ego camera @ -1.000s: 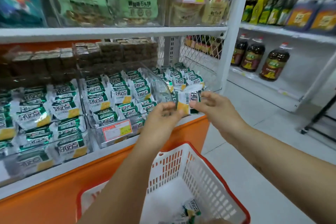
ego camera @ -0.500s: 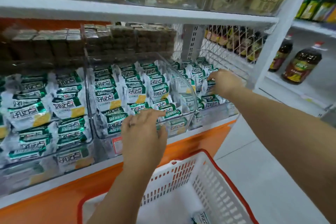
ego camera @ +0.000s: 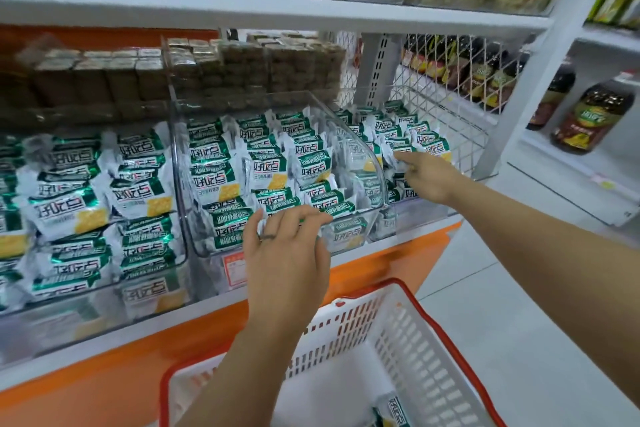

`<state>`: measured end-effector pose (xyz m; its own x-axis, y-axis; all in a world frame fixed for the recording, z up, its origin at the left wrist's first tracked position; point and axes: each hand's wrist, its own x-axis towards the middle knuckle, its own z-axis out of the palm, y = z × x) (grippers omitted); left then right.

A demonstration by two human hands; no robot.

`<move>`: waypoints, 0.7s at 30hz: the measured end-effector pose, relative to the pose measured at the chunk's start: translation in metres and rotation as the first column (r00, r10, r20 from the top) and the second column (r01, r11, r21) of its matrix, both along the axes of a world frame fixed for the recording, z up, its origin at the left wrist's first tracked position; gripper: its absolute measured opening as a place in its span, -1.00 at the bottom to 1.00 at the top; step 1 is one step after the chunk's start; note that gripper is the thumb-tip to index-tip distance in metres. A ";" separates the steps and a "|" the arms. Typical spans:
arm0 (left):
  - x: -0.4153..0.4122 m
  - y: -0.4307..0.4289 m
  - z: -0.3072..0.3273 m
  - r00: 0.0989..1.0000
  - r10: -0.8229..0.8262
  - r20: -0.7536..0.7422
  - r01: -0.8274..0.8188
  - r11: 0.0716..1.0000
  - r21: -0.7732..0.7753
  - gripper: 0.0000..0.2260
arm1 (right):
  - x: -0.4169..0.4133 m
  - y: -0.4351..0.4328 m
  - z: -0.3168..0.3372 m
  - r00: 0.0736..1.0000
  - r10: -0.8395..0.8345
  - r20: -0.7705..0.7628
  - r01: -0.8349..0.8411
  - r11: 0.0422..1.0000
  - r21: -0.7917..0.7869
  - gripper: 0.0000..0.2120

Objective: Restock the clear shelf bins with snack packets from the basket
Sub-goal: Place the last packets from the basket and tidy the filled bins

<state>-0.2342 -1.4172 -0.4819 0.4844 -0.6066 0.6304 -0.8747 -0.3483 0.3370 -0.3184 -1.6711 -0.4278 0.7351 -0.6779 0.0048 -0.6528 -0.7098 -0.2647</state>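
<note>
The snack packets (ego camera: pixel 426 140) I was restocking, green and white with a yellow corner, sat in the rightmost clear bin (ego camera: pixel 433 210). My right hand (ego camera: pixel 429 177) reached into it from the aisle side. The forefinger lay out along a packet in the front rows, I judged to seat it upright among its neighbours. I could not tell whether the other fingers gripped the wrapper or only rested on it.

My left hand (ego camera: pixel 287 253) hung over the front lip of the middle bin (ego camera: pixel 360 156). Its fingers were loosely bent with nothing in them that I could see, and a ring showed on one. It looked ready to steady the packets stacked there. The two hands were well apart, each at its own bin.

Below them stood the basket (ego camera: pixel 408 350), white lattice with a red rim. One packet (ego camera: pixel 394 414) showed at its bottom edge, so I reckoned a little stock remained to move.

The bins stood side by side on a white shelf (ego camera: pixel 381 248) above an orange base panel (ego camera: pixel 104 402), with a price tag (ego camera: pixel 233 269) on the middle bin's front. Behind them were brown wrapped blocks (ego camera: pixel 242 73), and further snack bags on the upper shelf (ego camera: pixel 242 10). A wire mesh divider (ego camera: pixel 460 62) closed off the bay on the right. Beyond it stood dark sauce bottles (ego camera: pixel 595 114) over a pale floor (ego camera: pixel 502 305).
</note>
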 end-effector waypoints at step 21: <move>-0.031 0.051 -0.173 0.991 0.125 -0.047 -0.058 0.718 0.693 -0.48 | -0.132 0.149 -0.283 0.845 0.261 -0.466 -0.004 0.876 0.483 -0.60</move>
